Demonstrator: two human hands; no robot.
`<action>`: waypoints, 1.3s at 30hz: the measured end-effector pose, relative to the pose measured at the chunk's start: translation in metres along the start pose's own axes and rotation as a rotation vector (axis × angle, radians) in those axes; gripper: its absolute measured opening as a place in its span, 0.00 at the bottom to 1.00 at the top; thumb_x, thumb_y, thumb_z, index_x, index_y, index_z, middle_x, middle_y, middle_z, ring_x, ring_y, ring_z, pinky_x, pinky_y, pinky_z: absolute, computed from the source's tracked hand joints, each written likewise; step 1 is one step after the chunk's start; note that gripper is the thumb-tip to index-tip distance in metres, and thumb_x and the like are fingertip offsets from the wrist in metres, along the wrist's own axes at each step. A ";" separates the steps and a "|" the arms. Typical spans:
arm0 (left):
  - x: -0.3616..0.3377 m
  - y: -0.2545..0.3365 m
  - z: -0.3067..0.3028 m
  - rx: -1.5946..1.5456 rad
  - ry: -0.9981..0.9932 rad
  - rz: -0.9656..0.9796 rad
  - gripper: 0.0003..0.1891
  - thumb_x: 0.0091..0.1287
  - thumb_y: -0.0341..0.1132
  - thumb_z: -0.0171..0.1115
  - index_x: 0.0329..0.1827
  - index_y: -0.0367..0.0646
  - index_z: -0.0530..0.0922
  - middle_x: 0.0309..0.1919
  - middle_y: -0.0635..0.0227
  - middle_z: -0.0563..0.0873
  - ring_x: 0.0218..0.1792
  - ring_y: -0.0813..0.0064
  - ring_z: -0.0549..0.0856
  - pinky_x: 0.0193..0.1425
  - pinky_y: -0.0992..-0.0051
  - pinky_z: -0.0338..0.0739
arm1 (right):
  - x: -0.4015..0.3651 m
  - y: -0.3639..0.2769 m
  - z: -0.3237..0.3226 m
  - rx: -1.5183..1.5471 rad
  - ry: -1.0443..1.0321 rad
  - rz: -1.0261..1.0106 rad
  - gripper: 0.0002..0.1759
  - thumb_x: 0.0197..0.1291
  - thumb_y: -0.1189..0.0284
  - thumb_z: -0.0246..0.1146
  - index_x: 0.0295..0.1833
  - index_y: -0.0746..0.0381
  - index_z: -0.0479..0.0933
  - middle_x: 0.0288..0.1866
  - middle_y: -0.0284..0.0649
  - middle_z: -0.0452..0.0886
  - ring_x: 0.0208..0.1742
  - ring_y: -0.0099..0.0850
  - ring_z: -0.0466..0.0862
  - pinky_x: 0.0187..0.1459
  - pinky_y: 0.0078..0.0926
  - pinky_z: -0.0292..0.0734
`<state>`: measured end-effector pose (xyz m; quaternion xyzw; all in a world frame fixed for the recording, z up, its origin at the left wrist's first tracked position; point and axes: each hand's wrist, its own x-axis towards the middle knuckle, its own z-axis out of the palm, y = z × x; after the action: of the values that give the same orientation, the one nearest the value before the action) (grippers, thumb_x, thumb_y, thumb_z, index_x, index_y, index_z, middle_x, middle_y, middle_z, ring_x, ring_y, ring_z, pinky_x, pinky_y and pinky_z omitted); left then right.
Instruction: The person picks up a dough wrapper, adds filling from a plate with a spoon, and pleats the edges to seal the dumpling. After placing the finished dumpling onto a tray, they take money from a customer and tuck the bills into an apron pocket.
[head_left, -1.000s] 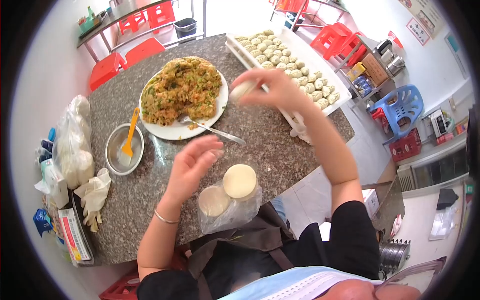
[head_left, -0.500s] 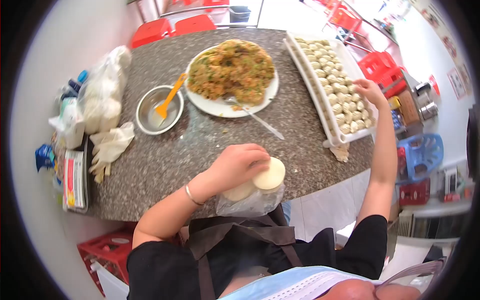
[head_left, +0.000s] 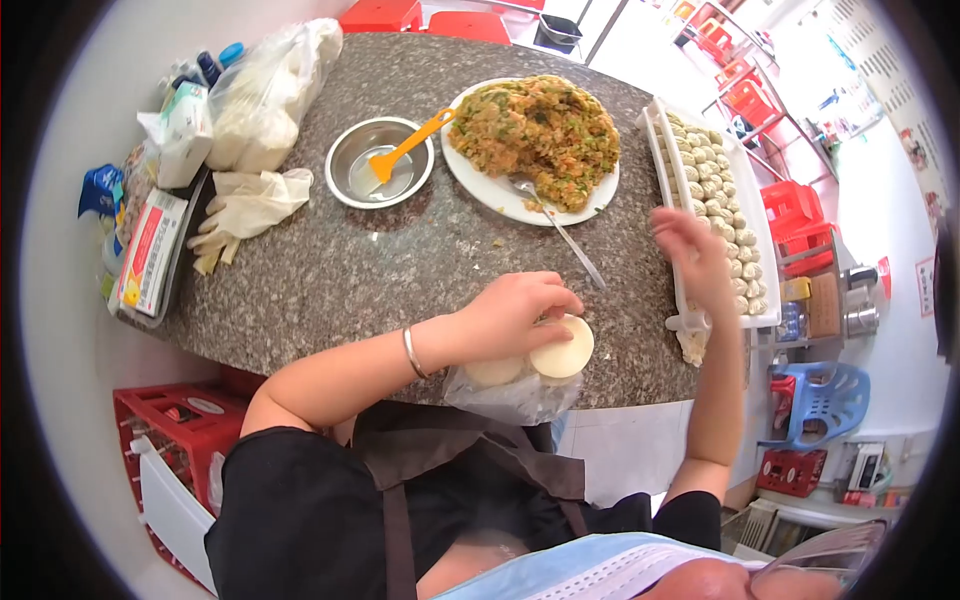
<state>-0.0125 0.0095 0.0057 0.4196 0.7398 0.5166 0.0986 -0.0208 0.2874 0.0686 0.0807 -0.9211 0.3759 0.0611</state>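
At the table's near edge, my left hand (head_left: 522,312) pinches the rim of a round, pale dumpling wrapper (head_left: 562,347) on top of a stack. A second pile of wrappers (head_left: 494,371) sits beside it, partly under my hand, both on a clear plastic bag (head_left: 520,402). My right hand (head_left: 692,255), smeared by motion, is over the near left side of a white tray (head_left: 672,262) and holds nothing, its fingers apart. Rows of pleated dumplings (head_left: 722,195) fill that tray. Beyond my hands stands a white plate (head_left: 470,183) heaped with chopped filling (head_left: 535,135), a metal spoon (head_left: 570,245) resting in it.
Left of the plate is a steel bowl (head_left: 335,178) with an orange brush (head_left: 410,145) in it. Off-white gloves (head_left: 250,210), a filled plastic bag (head_left: 275,95) and a tissue pack (head_left: 180,135) lie at the left. Red stools (head_left: 465,27) stand behind the table.
My right hand has drawn back leftward from over the dumplings to the tray's near side. My left hand stays at the wrappers. The whole view has shifted as my head turned.
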 end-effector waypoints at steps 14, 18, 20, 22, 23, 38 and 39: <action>0.005 -0.010 -0.008 -0.991 -0.048 -0.319 0.11 0.73 0.38 0.57 0.51 0.42 0.73 0.40 0.68 0.84 0.42 0.81 0.84 0.47 0.79 0.79 | -0.007 -0.057 0.064 -0.179 0.055 -0.023 0.13 0.62 0.76 0.59 0.51 0.63 0.81 0.32 0.48 0.81 0.28 0.36 0.80 0.34 0.32 0.75; 0.010 -0.010 -0.013 -1.247 0.073 -0.503 0.16 0.74 0.38 0.54 0.57 0.35 0.73 0.50 0.62 0.83 0.50 0.72 0.85 0.57 0.69 0.81 | -0.021 -0.023 0.083 -0.122 0.240 -0.073 0.13 0.64 0.77 0.58 0.53 0.65 0.80 0.36 0.49 0.83 0.32 0.36 0.83 0.37 0.30 0.76; 0.010 -0.016 -0.014 -1.435 0.198 -0.560 0.16 0.73 0.32 0.51 0.58 0.31 0.71 0.50 0.57 0.82 0.50 0.66 0.85 0.57 0.66 0.81 | -0.034 -0.012 0.100 -0.099 0.224 -0.084 0.14 0.64 0.78 0.57 0.54 0.65 0.79 0.39 0.51 0.83 0.37 0.40 0.84 0.40 0.31 0.77; 0.006 -0.019 -0.016 -1.416 0.224 -0.593 0.15 0.72 0.29 0.49 0.57 0.28 0.70 0.53 0.54 0.80 0.54 0.63 0.83 0.62 0.64 0.78 | -0.035 -0.013 0.106 -0.075 0.195 -0.028 0.14 0.65 0.78 0.56 0.55 0.65 0.78 0.40 0.52 0.83 0.40 0.43 0.85 0.42 0.32 0.78; 0.005 -0.023 -0.016 -1.400 0.270 -0.625 0.16 0.72 0.29 0.50 0.59 0.29 0.69 0.54 0.55 0.80 0.55 0.65 0.82 0.62 0.66 0.78 | -0.032 -0.015 0.106 -0.056 0.182 -0.016 0.14 0.65 0.79 0.56 0.55 0.66 0.78 0.41 0.52 0.83 0.40 0.42 0.85 0.42 0.32 0.78; -0.005 -0.045 -0.028 -1.549 0.428 -0.654 0.20 0.76 0.33 0.38 0.65 0.29 0.63 0.61 0.49 0.75 0.62 0.57 0.77 0.68 0.60 0.73 | -0.016 -0.014 0.109 0.059 0.174 0.064 0.15 0.66 0.78 0.56 0.56 0.66 0.79 0.32 0.42 0.84 0.29 0.22 0.78 0.34 0.23 0.74; -0.004 -0.044 -0.028 -1.560 0.475 -0.617 0.20 0.77 0.34 0.38 0.65 0.29 0.62 0.61 0.50 0.75 0.63 0.58 0.76 0.69 0.59 0.72 | -0.015 -0.018 0.105 0.033 0.123 0.170 0.15 0.67 0.78 0.56 0.56 0.66 0.79 0.33 0.40 0.83 0.30 0.19 0.76 0.33 0.20 0.73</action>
<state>-0.0490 -0.0177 -0.0199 -0.1055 0.2565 0.8999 0.3365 -0.0084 0.2023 0.0042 -0.0199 -0.9128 0.3992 0.0843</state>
